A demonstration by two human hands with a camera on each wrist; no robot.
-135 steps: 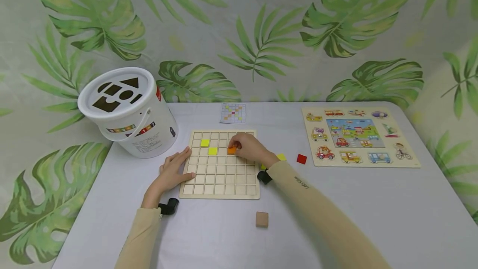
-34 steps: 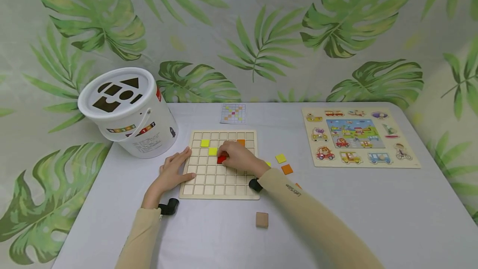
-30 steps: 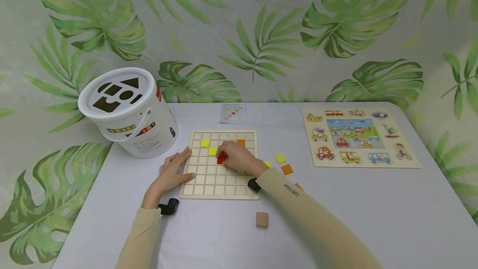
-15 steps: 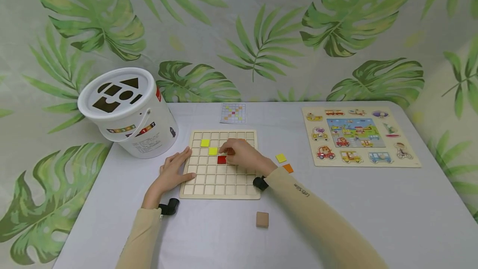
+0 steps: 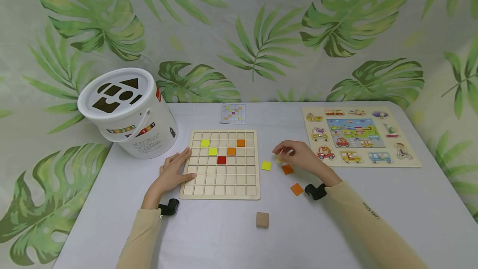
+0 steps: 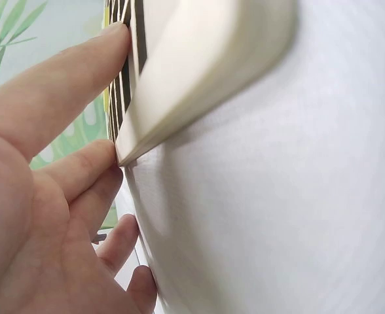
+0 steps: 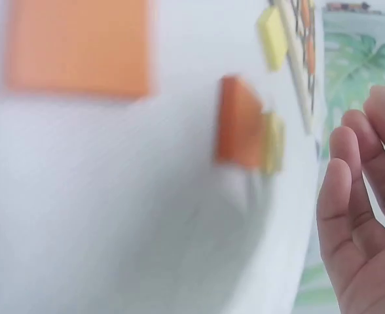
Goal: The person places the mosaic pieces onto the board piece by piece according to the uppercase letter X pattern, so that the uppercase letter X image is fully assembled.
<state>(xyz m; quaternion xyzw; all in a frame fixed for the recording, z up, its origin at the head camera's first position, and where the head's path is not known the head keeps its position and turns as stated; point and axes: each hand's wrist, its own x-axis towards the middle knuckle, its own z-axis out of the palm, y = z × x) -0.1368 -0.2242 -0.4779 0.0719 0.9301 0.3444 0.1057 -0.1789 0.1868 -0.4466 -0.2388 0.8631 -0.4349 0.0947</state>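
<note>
A wooden grid board (image 5: 199, 178) lies flat, with two yellow tiles, two orange tiles and a red tile (image 5: 222, 160) set in its squares. My left hand (image 5: 172, 172) rests at the board's left side. In the left wrist view its thumb (image 6: 81, 78) reaches onto the grid while the other fingertips touch the edge and cloth. Right of the board, my right hand (image 5: 298, 155) hovers with bent fingers over a loose yellow tile (image 5: 279, 159), partly hidden beneath them. Nothing shows between those fingers (image 7: 336, 190) in the right wrist view. Another yellow tile (image 5: 266, 165) and two orange tiles (image 5: 287, 169) lie close by.
A wooden block (image 5: 262, 220) sits in front of the board. Behind the board lies a small printed pattern card (image 5: 233, 113). A white bucket (image 5: 138, 136) with a shape-hole lid stands at left, and a vehicle picture puzzle (image 5: 358, 163) lies at right.
An orange tile, then the red tile, have been set in the grid. My right hand has let go and moved right, off the board. The left hand has stayed put.
</note>
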